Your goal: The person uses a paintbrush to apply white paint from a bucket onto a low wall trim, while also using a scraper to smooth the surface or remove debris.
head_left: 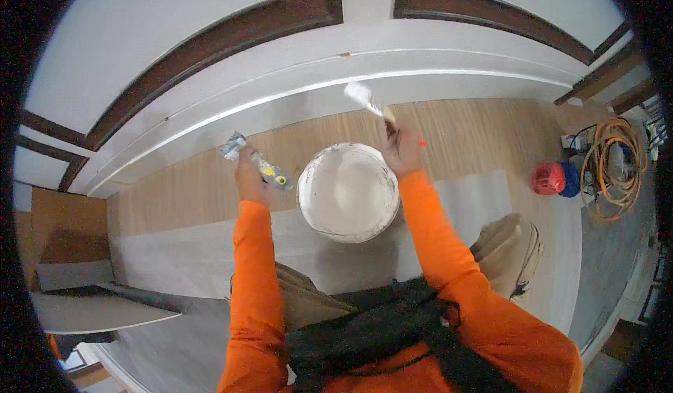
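My left hand is closed around a smeared scraper-like tool with a grey and yellow handle; its exact kind is hard to make out. Between my arms stands a round bucket of off-white paint, with dried smears along its rim. My right hand grips a paintbrush, whose white-coated bristles point toward the wall base and blur with motion. A small red tip shows beside that hand's fingers. Both hands are apart from the bucket, one to each side of its far rim.
Ahead runs a white wall with a baseboard and dark brown frame mouldings. Pale sheeting covers part of the wooden floor. To the right lie a red roll, a blue one and a coiled orange hose. A flat board juts in at left.
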Demonstrator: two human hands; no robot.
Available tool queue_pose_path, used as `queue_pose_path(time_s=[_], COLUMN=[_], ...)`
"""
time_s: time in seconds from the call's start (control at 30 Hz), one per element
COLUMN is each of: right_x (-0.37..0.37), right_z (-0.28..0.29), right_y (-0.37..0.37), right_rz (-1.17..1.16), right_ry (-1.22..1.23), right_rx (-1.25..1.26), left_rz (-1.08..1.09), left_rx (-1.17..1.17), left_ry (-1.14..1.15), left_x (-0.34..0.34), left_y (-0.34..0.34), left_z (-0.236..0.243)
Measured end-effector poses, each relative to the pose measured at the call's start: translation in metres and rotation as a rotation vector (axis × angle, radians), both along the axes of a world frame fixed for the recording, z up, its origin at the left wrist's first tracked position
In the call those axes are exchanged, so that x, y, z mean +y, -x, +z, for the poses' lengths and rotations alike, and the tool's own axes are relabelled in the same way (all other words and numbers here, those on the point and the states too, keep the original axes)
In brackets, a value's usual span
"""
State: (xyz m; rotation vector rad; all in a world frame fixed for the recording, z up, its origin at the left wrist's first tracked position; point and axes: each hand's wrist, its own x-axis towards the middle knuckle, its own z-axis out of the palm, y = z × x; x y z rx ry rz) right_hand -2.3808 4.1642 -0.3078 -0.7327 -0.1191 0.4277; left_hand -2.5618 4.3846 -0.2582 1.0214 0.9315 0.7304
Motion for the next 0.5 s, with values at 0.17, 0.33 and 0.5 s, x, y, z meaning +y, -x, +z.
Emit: queue_pose_path(time_s=[0.17, 0.33, 0.5], right_x=[0.031, 0.083, 0.128], right_z=[0.025, 0.034, 0.033], right_y=[-0.034, -0.025, -0.021], right_rz=[-0.300, -0.308, -0.423], right_ry=[-0.013, 0.016, 0.083], right_rx=[-0.042, -0.214, -0.297], left_rz=[-0.009, -0.111, -0.128], left_rx=[0.010, -0.035, 0.090], left_ry=[0.037, 0.074, -0.040], left_x=[-0.002, -0.015, -0.013], left_y=[0.006, 0.005, 0.006], left_z=[0.010, 0.022, 0.026])
